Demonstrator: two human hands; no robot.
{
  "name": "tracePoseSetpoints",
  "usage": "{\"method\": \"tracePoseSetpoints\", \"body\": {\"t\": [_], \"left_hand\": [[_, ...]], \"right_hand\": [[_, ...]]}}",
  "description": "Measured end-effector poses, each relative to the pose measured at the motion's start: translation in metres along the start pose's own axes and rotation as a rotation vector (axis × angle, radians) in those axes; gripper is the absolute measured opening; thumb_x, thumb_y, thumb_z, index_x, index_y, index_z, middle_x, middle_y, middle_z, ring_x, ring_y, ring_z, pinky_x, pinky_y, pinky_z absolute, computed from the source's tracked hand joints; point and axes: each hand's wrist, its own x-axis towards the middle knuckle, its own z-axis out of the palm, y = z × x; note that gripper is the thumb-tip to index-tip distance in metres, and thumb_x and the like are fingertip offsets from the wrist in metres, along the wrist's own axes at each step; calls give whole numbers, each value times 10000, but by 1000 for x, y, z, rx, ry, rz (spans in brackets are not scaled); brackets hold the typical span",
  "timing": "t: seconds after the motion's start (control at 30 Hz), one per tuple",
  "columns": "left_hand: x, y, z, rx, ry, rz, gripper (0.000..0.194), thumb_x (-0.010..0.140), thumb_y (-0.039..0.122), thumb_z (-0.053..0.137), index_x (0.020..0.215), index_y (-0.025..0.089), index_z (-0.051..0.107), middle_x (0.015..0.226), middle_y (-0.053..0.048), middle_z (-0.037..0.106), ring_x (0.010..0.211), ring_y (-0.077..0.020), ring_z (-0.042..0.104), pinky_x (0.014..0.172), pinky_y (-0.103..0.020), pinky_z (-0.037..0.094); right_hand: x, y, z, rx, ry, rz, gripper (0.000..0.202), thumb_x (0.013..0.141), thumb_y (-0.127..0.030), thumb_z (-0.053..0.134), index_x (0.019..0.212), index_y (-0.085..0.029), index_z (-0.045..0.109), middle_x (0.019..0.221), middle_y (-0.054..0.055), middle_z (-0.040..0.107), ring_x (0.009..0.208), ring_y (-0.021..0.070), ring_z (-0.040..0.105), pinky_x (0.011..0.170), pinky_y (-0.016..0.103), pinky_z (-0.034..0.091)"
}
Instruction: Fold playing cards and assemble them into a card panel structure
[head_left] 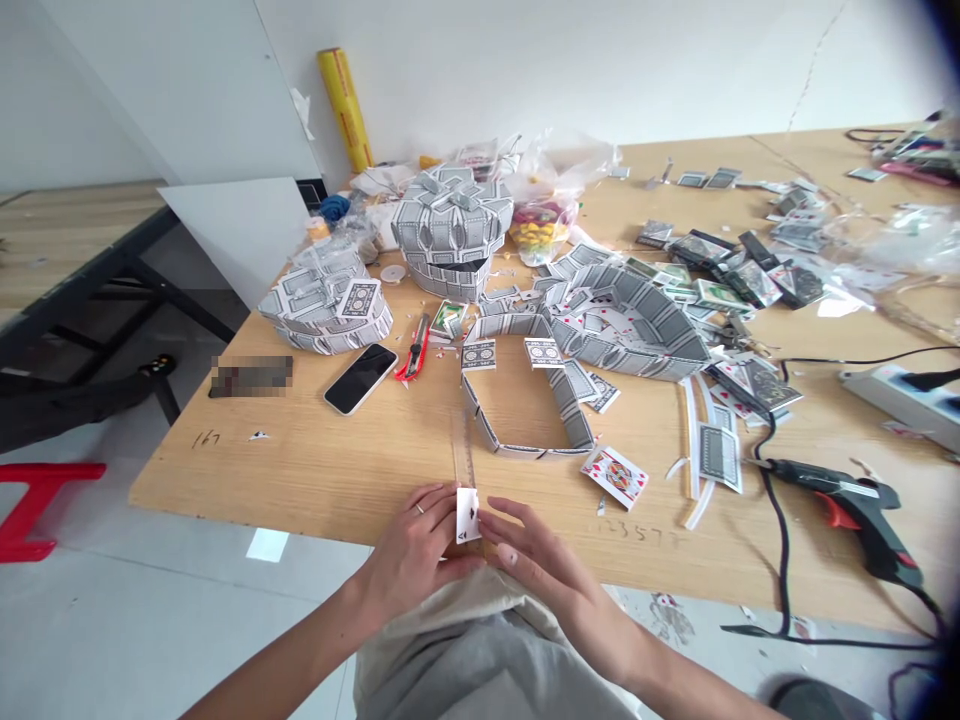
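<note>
My left hand grips a small white playing card at the table's front edge, its fingers bent at the card's left side and the thumb below. My right hand has its fingers stretched out, the tips touching the card's right edge. Just behind the card a clear ruler lies on the wood. Beyond it stands a low frame of joined folded cards, open in the middle, with two patterned cards on its far corners. To the right lies a king card.
Two lidded boxes made of cards stand at the back left, and an open card tray behind the frame. A phone, a red cutter, a glue gun with cable and a power strip lie around.
</note>
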Motion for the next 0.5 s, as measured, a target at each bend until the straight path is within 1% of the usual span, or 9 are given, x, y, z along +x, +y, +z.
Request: {"method": "tracePoseSetpoints", "body": {"t": [0.1, 0.17, 0.23, 0.27, 0.3, 0.37, 0.4, 0.43, 0.5], "left_hand": [[-2, -1, 1, 8, 11, -8, 374, 1010, 396, 759, 1307, 188, 668, 1376, -131, 751, 1359, -305, 681, 1178, -514, 555], [-4, -1, 2, 16, 0, -9, 355, 1010, 386, 753, 1294, 188, 677, 1413, -140, 733, 1394, -312, 658, 1192, -521, 546], [-5, -2, 2, 28, -8, 7, 438, 1005, 425, 743, 1358, 178, 658, 1454, -159, 708, 1415, -324, 639, 1195, -532, 544], [-5, -2, 2, 39, -2, 24, 504, 1002, 456, 736, 1403, 166, 639, 1463, -172, 700, 1414, -333, 638, 1189, -540, 547], [-5, -2, 2, 54, 8, 43, 557, 1000, 481, 730, 1436, 153, 621, 1464, -185, 697, 1407, -341, 642, 1181, -547, 552], [-6, -1, 0, 85, 34, 70, 585, 1003, 488, 720, 1453, 131, 611, 1446, -197, 707, 1375, -346, 663, 1153, -544, 570], [-7, -1, -2, 96, 48, 77, 558, 1008, 470, 716, 1440, 130, 621, 1425, -192, 722, 1353, -342, 678, 1133, -532, 581], [-7, 0, -5, 102, 56, 82, 521, 1015, 444, 711, 1428, 137, 633, 1401, -180, 738, 1329, -333, 693, 1114, -517, 592], [-10, 2, -13, 110, 68, 93, 483, 1023, 410, 700, 1430, 155, 644, 1361, -156, 763, 1278, -316, 720, 1085, -492, 604]], "right_hand": [[3, -8, -1, -18, 25, 10, 720, 940, -743, 723, 1467, -277, 568, 1559, 173, 633, 1498, 342, 558, 1249, 561, 424], [8, -17, -2, -131, 41, -35, 706, 966, -742, 680, 1487, -278, 567, 1492, 164, 679, 1387, 339, 648, 1173, 530, 492], [15, -27, -2, -313, 18, -119, 599, 1017, -677, 638, 1464, -280, 597, 1448, 139, 702, 1250, 320, 720, 1052, 467, 558], [18, -31, -2, -405, 4, -156, 524, 1030, -619, 643, 1424, -274, 621, 1396, 125, 727, 1163, 304, 749, 977, 429, 578], [22, -33, -3, -495, 5, -178, 438, 1030, -549, 661, 1358, -260, 645, 1297, 109, 763, 1056, 284, 768, 891, 391, 582], [29, -34, -6, -665, 66, -179, 253, 991, -393, 701, 1183, -233, 658, 984, 51, 789, 820, 240, 743, 723, 332, 531], [32, -33, -9, -744, 113, -165, 169, 957, -314, 707, 1091, -230, 646, 839, 15, 752, 728, 220, 701, 664, 315, 485], [34, -30, -13, -810, 153, -146, 115, 922, -243, 698, 1012, -232, 627, 744, -12, 705, 672, 205, 657, 628, 303, 440], [35, -24, -21, -858, 165, -106, 138, 863, -146, 657, 961, -232, 611, 720, -27, 681, 654, 187, 619, 606, 291, 395]]}}
